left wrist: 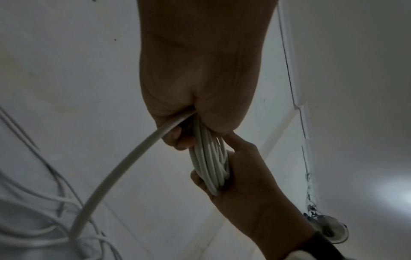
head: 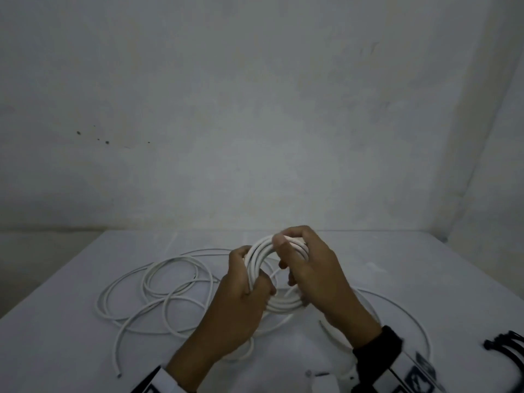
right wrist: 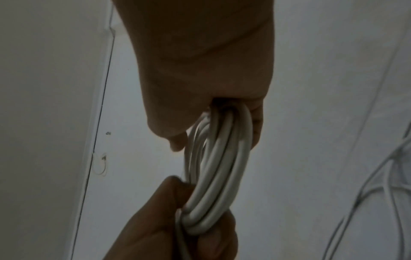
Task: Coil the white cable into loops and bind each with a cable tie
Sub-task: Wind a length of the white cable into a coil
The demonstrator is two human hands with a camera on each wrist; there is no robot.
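Dim, grey, grainy light throughout; wrist views darker, hands backlit and soft; head view edges bowed.

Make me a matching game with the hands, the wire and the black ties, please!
Things:
1. left hand
2. right hand
3. loose white cable
4. black cable ties

Places or states:
A. lying spread out on the table
B. grips the near left side of the coil
C. at the table's right edge
D. grips the far top of the coil

Pairs: 1-B, 2-D, 3-A, 4-C
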